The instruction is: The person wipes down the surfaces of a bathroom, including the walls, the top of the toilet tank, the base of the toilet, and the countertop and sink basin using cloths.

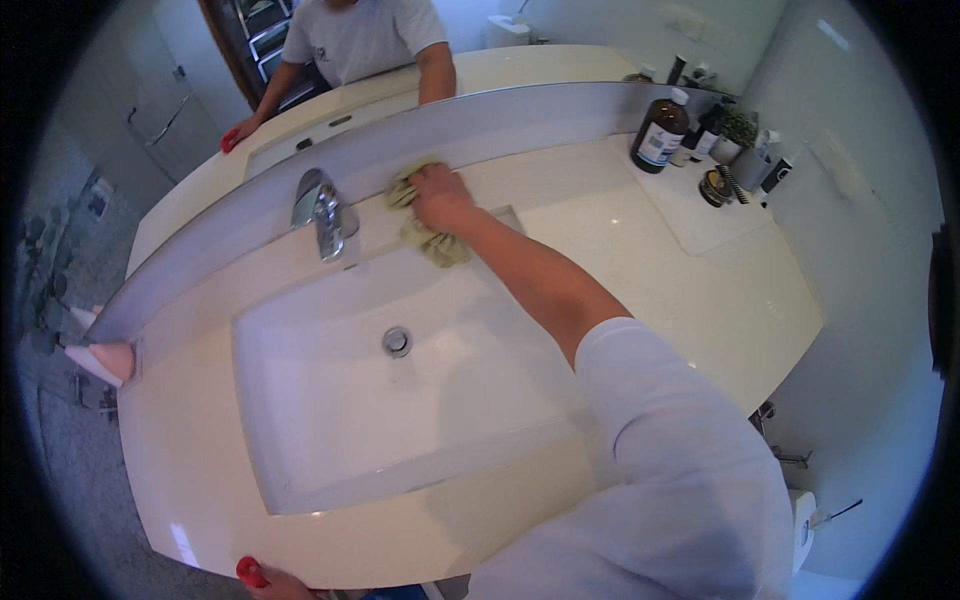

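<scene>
My right hand (442,196) presses a crumpled yellow-green cloth (441,247) onto the strip of counter behind the sink, against the base of the mirror. Left of that hand stands a chrome faucet (330,221). Below them lies the white rectangular sink (337,420) with a round metal drain (397,341). At the counter's front edge, at the bottom of the view, my left hand (276,585) is partly cut off. A small red thing (251,571) is at its fingers; what it is cannot be told.
A brown bottle (660,133), a small potted plant (736,131), a round jar (715,187), a comb (731,184) and a grey cup (748,166) stand or lie at the counter's back right. A pink and white object (105,361) is at the left end. The mirror (525,124) runs behind.
</scene>
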{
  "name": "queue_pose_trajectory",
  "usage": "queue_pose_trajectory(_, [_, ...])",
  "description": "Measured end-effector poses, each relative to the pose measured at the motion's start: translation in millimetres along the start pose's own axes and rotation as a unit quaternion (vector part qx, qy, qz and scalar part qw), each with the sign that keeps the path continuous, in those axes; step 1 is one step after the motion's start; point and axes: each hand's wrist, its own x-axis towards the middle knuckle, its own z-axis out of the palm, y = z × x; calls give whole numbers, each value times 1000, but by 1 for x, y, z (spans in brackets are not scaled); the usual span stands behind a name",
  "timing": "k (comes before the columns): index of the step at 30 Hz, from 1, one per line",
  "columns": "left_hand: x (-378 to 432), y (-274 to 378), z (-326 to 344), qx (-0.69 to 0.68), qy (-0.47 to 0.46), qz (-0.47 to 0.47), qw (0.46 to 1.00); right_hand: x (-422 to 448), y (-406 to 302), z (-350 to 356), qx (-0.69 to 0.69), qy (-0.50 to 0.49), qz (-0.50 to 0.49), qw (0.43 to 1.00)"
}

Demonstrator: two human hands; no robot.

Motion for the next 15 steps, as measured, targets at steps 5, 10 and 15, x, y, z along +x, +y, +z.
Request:
queue_pose_trajectory(5, [-9,32,-6,154,-45,2,987,-17,122,-35,-118,2,21,993])
queue_pose_trajectory(10, [-4,4,-6,139,8,-15,990,-33,139,-62,-145,142,198,959])
queue_pose_trajectory(15, [-10,6,-3,96,1,15,995,-20,9,-9,-20,73,35,997])
